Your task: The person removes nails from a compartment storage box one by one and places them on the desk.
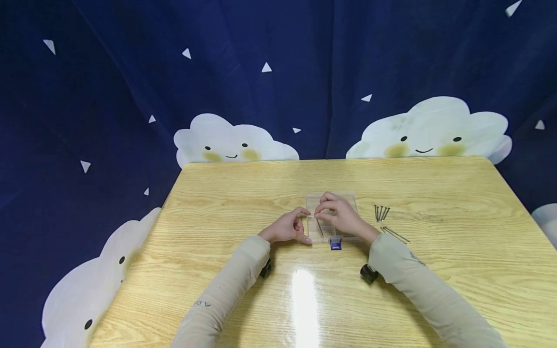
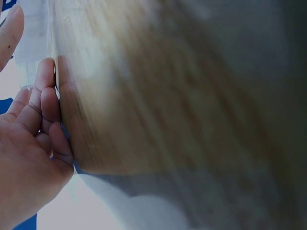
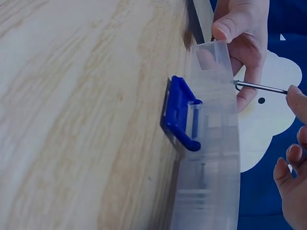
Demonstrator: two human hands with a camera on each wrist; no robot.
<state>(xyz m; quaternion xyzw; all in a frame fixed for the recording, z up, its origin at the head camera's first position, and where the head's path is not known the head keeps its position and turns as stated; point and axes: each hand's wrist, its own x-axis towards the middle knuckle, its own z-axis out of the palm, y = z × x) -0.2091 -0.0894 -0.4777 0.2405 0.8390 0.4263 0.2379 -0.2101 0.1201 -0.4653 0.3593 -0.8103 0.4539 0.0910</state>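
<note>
A clear plastic compartment box (image 1: 311,236) lies with its lid (image 1: 310,199) folded back, a blue latch (image 1: 335,243) on its front edge. At its left end my left hand (image 1: 285,227) holds the box, thumb by the front corner and fingers farther back. My right hand (image 1: 344,216) pinches one end of a thin metal nail (image 3: 263,87) between thumb and fingertips above the box. In the head view the nail slants down over the left compartments; whether its tip touches the bottom cannot be told. The left wrist view shows the left hand's fingers (image 2: 36,112) low against the tabletop.
Right of the box, several nails (image 1: 381,213) lie side by side, and a few more nails (image 1: 395,234) lie nearer the right sleeve. The wooden table (image 1: 226,193) meets a dark blue curtain (image 1: 304,87) with clouds at the back. Dark wrist cameras (image 1: 369,273) hang under both forearms.
</note>
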